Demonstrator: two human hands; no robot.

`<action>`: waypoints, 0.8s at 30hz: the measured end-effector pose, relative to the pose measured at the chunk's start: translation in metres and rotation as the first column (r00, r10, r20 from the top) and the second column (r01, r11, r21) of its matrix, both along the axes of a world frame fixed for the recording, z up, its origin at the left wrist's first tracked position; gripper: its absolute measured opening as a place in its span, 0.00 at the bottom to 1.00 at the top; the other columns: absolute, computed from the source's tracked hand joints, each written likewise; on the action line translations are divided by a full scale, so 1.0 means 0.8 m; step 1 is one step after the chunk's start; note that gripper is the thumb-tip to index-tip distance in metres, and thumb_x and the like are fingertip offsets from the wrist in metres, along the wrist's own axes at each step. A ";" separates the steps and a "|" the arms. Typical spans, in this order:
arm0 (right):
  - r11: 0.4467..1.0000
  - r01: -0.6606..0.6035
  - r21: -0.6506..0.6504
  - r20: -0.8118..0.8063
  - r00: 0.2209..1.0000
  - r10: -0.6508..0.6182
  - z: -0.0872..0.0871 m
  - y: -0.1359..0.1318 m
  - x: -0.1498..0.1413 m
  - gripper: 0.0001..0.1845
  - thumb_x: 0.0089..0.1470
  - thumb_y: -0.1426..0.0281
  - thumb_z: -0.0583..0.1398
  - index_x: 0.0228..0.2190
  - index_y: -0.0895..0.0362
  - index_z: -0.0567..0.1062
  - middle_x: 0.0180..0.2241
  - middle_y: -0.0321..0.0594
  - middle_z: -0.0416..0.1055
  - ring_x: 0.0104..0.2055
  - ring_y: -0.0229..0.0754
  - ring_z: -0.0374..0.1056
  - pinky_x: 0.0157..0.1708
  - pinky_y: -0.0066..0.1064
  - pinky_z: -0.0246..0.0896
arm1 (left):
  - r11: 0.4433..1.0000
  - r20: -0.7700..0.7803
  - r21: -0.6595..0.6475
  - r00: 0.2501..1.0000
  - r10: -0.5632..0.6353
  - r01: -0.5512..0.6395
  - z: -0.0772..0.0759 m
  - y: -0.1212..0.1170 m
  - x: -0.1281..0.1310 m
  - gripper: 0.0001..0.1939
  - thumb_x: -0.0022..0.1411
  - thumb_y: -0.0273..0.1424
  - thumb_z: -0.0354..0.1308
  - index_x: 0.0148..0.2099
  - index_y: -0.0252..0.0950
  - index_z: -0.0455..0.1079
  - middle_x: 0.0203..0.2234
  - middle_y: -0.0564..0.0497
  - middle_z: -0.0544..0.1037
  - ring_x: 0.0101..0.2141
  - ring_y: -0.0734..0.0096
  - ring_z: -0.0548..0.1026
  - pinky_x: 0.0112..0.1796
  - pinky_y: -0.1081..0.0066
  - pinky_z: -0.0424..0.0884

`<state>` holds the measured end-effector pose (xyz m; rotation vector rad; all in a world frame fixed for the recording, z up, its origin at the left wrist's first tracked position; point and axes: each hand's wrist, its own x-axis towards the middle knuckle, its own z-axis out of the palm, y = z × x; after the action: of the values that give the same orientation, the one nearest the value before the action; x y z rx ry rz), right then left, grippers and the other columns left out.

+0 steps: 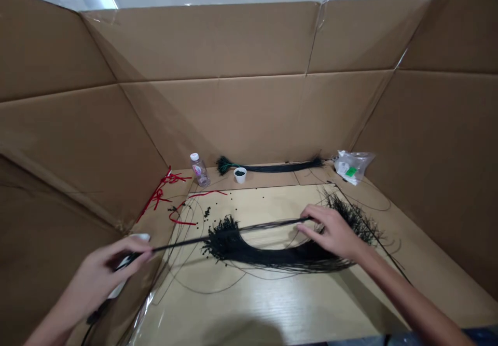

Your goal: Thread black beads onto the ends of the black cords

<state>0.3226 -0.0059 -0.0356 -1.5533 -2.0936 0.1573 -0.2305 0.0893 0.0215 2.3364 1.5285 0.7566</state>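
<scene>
My left hand (pixel 105 271) is closed on one end of a thin bunch of black strands (pixel 179 244), at the left. The bunch runs taut to the right, where my right hand (pixel 329 229) pinches it between thumb and fingers. Beneath it lies a thick, curved bundle of black strands (pixel 272 255) on the table. Small dark bead-like tips crowd its left end, while its right end frays out loosely. My right hand is over the bundle's right part and hides some of it; whether it touches the bundle I cannot tell.
Cardboard walls (pixel 218 107) enclose the table (pixel 272 304) at back and sides. Along the back stand a clear bottle (pixel 200 172), a white cup of dark beads (pixel 240 175), another strand bundle (pixel 280 168) and a plastic bag (pixel 352 167). Red ribbons (pixel 157 193) lie left.
</scene>
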 end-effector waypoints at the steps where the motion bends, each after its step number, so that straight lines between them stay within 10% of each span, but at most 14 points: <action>1: 1.000 -0.008 -0.007 0.008 1.000 0.008 0.001 0.009 0.024 0.14 0.77 0.57 0.58 0.40 0.50 0.74 0.37 0.37 0.79 0.39 0.46 0.77 0.40 0.35 0.70 | 0.997 0.039 -0.042 0.997 -0.070 0.071 -0.001 0.023 0.027 0.20 0.65 0.56 0.65 0.36 0.46 0.83 0.36 0.55 0.89 0.37 0.58 0.87 0.43 0.64 0.84; 11: 0.997 0.081 0.012 0.314 0.946 -0.080 -0.085 0.149 0.178 0.20 0.79 0.60 0.51 0.33 0.52 0.71 0.35 0.41 0.73 0.37 0.49 0.72 0.40 0.40 0.67 | 0.913 0.013 0.027 0.913 -0.408 0.407 -0.114 0.216 0.199 0.13 0.74 0.41 0.59 0.42 0.39 0.78 0.40 0.48 0.86 0.41 0.60 0.83 0.46 0.65 0.76; 24: 0.989 0.081 -0.127 0.403 0.915 -0.023 -0.162 0.220 0.208 0.10 0.75 0.63 0.66 0.50 0.57 0.80 0.49 0.42 0.81 0.48 0.48 0.79 0.51 0.46 0.79 | 0.842 -0.306 0.019 0.805 -0.509 0.540 -0.163 0.283 0.177 0.13 0.79 0.33 0.51 0.40 0.40 0.74 0.37 0.46 0.78 0.40 0.57 0.74 0.44 0.63 0.66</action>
<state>0.4889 0.1703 -0.1651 -1.8521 -2.3913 -0.0390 -0.0892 0.3158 -0.1090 2.8559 0.8430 0.3679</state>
